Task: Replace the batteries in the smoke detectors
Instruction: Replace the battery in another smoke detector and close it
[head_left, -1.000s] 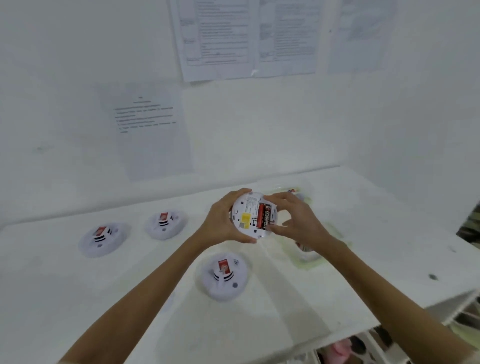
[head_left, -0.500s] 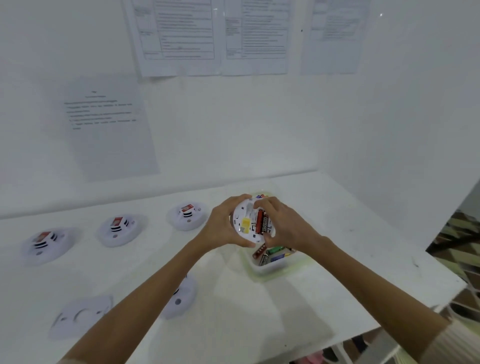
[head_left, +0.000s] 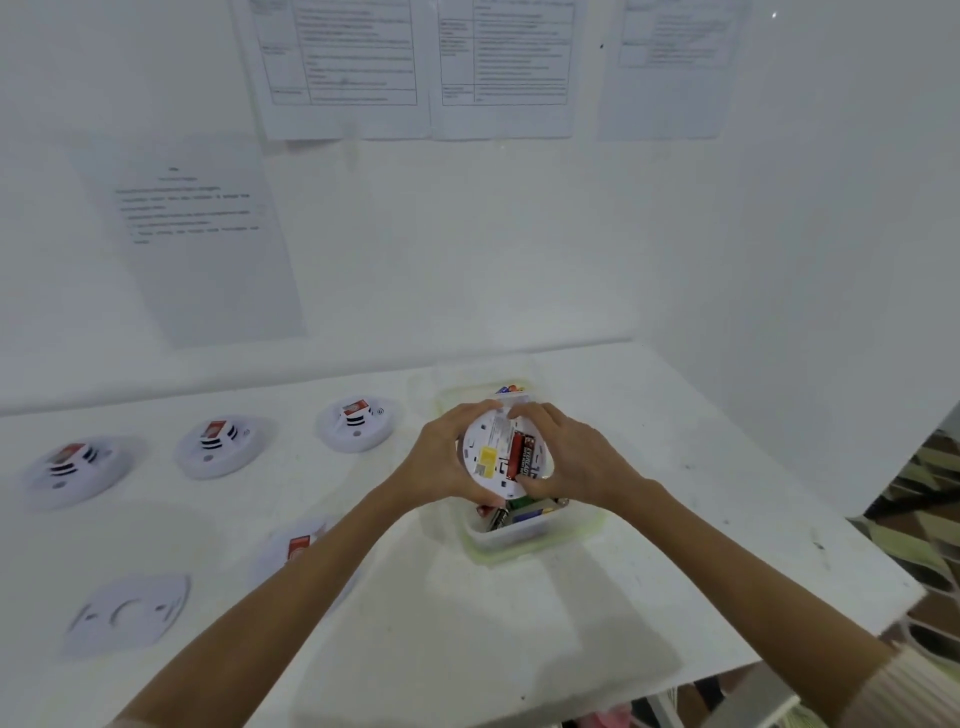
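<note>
I hold a round white smoke detector (head_left: 491, 460) back side up above a clear plastic tub (head_left: 511, 538). Its open compartment shows a red and black battery (head_left: 522, 457) beside a yellow label. My left hand (head_left: 441, 460) grips the detector's left rim. My right hand (head_left: 569, 460) grips its right side, fingers curled over the battery end. The tub holds several loose batteries (head_left: 511, 509). Three more detectors (head_left: 358, 423) (head_left: 218, 444) (head_left: 72, 467) sit face up in a row on the left; a fourth (head_left: 298, 548) lies partly hidden under my left forearm.
A detached white mounting plate (head_left: 127, 613) lies at the front left of the white table (head_left: 649, 519). Printed sheets hang on the back wall. A white wall closes the right side. The table's front right edge drops to shelving and a patterned floor.
The view has swung right and down, so the tub and row of detectors shifted left. Both hands still hold the same detector; my right fingers have shifted over the battery.
</note>
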